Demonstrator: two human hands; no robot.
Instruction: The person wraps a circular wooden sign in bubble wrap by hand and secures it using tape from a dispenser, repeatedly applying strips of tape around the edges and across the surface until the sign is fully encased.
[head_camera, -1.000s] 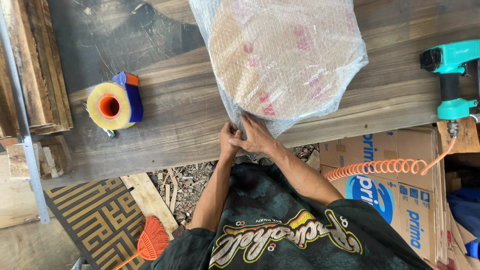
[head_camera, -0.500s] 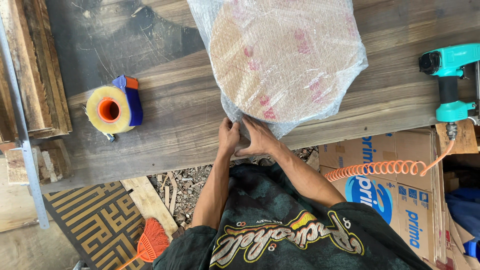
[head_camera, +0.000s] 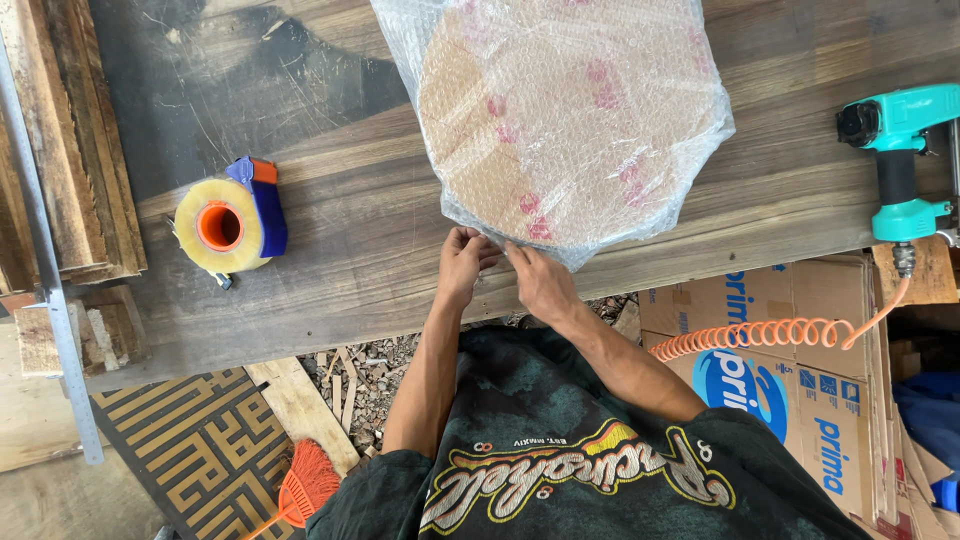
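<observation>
A round brown disc wrapped in bubble wrap (head_camera: 570, 120) is lying on the dark wooden workbench (head_camera: 350, 230), filling the upper middle of the view, with its top edge cut off by the frame. The lower edge of the wrap, at about 6 o'clock on the disc, is being pinched by both hands: the left hand (head_camera: 462, 262) is closed on the loose plastic with its fingers curled tight, and the right hand (head_camera: 540, 282), touching it just at 3 o'clock, is gripping the same edge with the fingers narrowed onto the film. Both forearms are being held out from a dark printed shirt (head_camera: 580, 460) at 6 o'clock. A roll of clear packing tape in a blue and orange dispenser (head_camera: 232, 222) is resting on the bench well apart from the hands, at 9 o'clock. A turquoise pneumatic nail gun (head_camera: 900, 160) is lying at the bench's edge at 3 o'clock, and a coiled orange air hose (head_camera: 770, 335) is hanging from it across flattened cardboard boxes (head_camera: 800, 390) at 4 o'clock. Stacked weathered wooden planks (head_camera: 60, 140) are lying at 10 o'clock, and an orange plastic rake head (head_camera: 305, 480) is showing at 7 o'clock beside a patterned brown mat (head_camera: 200, 450).
</observation>
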